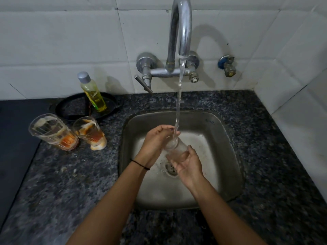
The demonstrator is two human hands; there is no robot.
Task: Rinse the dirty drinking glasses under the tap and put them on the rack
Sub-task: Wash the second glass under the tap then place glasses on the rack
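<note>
A yellow soap bottle is standing in a black pan on the speckled counter, left of the sink. A small valve with a blue collar is sticking out of the white tiles.

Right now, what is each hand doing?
Left hand: fingers at the mouth of the glass.
Right hand: closed around its base.

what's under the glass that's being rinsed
The sink basin, wet, with its drain partly showing below the glass. The right hand holding the glass base covers part of the drain.
</note>
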